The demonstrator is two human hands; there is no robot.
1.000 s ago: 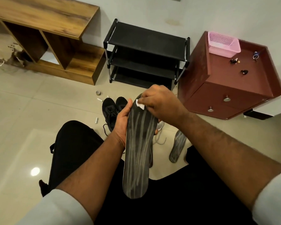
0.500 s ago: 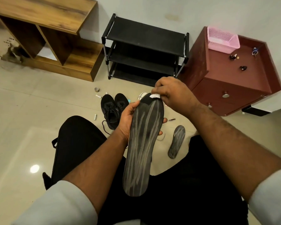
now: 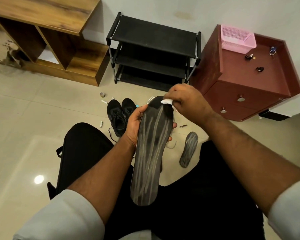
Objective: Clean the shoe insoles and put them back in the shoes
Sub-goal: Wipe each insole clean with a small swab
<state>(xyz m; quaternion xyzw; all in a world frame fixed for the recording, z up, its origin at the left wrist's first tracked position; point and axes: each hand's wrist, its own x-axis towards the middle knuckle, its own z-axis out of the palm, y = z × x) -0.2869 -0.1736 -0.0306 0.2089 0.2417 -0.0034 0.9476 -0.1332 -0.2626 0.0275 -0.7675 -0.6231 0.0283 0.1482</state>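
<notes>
The left hand grips a dark insole above the lap, long axis running away from the person, toe end far. The right hand pinches a white wipe against that toe end. A second insole lies on the floor, near the black shoes.

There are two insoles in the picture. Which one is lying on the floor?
The smaller-looking grey-streaked insole on the floor, right of the person's legs, touched by no hand. The other insole is held up by the left hand while the right hand wipes its tip.
</notes>
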